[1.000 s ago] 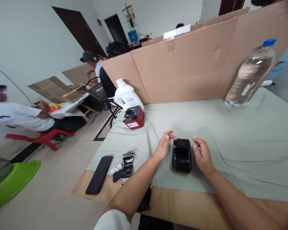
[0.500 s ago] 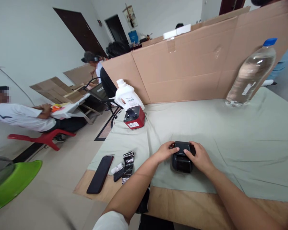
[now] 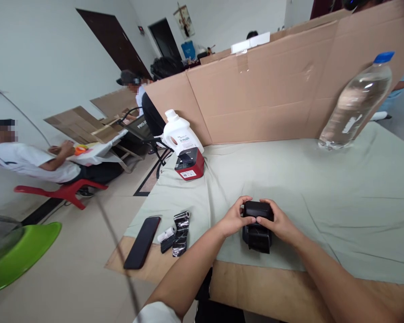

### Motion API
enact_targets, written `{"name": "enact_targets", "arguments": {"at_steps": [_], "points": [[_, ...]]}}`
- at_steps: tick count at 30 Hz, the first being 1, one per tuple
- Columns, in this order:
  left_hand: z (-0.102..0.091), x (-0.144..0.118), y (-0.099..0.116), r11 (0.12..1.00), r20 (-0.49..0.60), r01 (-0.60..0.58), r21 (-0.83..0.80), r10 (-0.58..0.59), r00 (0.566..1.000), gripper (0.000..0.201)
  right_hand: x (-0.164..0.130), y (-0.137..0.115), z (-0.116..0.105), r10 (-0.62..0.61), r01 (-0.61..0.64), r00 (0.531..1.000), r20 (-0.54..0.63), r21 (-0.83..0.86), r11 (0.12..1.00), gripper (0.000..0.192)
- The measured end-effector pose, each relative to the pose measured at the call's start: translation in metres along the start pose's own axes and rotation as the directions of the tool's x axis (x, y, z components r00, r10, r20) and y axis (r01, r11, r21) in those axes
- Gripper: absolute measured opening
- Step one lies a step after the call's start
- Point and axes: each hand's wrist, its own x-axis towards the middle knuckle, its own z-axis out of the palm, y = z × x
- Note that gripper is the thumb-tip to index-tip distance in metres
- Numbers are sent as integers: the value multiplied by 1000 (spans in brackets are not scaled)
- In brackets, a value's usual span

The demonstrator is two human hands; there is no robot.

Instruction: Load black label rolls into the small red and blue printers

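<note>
Both of my hands grip a small black device (image 3: 257,209), boxy and rounded, which looks like a compact label printer. It is tilted on the cloth, with its glossy dark lower part facing me. My left hand (image 3: 234,217) holds its left side, thumb across the front and fingers at the top edge. On the right side, my right hand (image 3: 280,221) mirrors this, and the two thumbs nearly meet at the middle. To the left lie an unrolled shiny black ribbon roll (image 3: 181,235) and a small white roll (image 3: 166,234) with a dark strip.
A dark phone (image 3: 142,242) lies at the table's left edge. Behind it stand a red and black box-shaped device (image 3: 190,164) and a white jug (image 3: 182,134). A large water bottle (image 3: 357,105) leans by the cardboard partition (image 3: 256,98). Two people sit at the left.
The black device has tipped, its lower end now reaching closer to me. Both thumbs have slid down its front and come together.
</note>
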Motion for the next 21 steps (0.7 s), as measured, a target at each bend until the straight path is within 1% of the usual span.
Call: {"name": "enact_targets", "arguments": {"at_steps": [3, 5, 7, 10, 13, 15, 16, 18, 19, 20, 21], "points": [[3, 0, -1, 1000, -45, 17, 4, -17, 999, 76, 0, -1, 1, -1, 0, 1000, -22, -10, 1000, 63], [3, 1, -1, 1000, -71, 29, 5, -28, 997, 78, 1, 0, 1, 15, -15, 1000, -15, 14, 1000, 63], [2, 1, 0, 999, -62, 47, -8, -47, 997, 79, 2, 2, 1, 30, -30, 1000, -1, 44, 999, 65], [-1, 1, 5, 996, -7, 84, -23, -84, 996, 80, 3, 5, -1, 46, -46, 999, 6, 86, 995, 70], [-3, 2, 8, 991, 6, 122, -57, -122, 993, 74, 4, 7, -3, 69, -70, 998, 9, 141, 988, 76], [-5, -1, 11, 993, -54, 113, -42, -115, 992, 65, 4, 5, -3, 98, -98, 995, 7, 171, 980, 77], [-8, -4, 12, 995, -108, 94, 15, -92, 990, 60, 3, 4, -2, 117, -114, 993, -3, 185, 976, 77], [-14, -17, 16, 972, -216, 59, 228, -8, 976, 51, 3, 2, -2, 159, -149, 987, -21, 235, 960, 77], [-19, -27, 19, 932, -238, 55, 358, 34, 971, 48, 3, 0, -3, 178, -165, 984, -24, 280, 946, 75], [-24, -39, 22, 877, -232, 61, 476, 58, 971, 45, 4, -2, -3, 195, -177, 981, -21, 336, 925, 73], [-30, -52, 24, 815, -187, 60, 577, 60, 980, 42, 4, -3, -5, 209, -187, 978, -13, 395, 899, 68]]}}
